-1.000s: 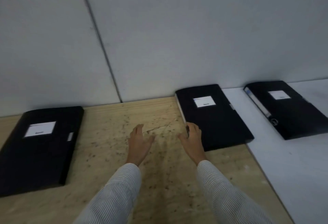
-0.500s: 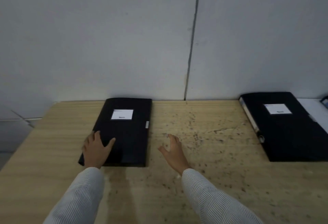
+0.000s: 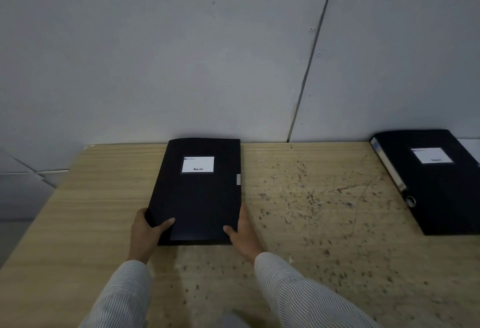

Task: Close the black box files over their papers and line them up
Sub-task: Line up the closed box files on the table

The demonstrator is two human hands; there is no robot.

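A closed black box file point(image 3: 200, 192) with a white label lies flat on the wooden table point(image 3: 298, 210), its far end against the wall. My left hand point(image 3: 145, 234) grips its near left corner, thumb on the lid. On the near right corner sits my right hand point(image 3: 244, 234), thumb on top and fingers along the side edge. A second closed black box file point(image 3: 439, 187) lies at the right, its spine with a ring hole facing left.
A grey panelled wall point(image 3: 207, 54) rises just behind the table. The table's left edge point(image 3: 39, 221) drops off to a tiled floor. A white surface point(image 3: 470, 145) shows at the far right behind the second file.
My view has swung left and closer to the left file. My right hand moved from the bare table onto the file's near right corner, and my left hand now grips the left corner.
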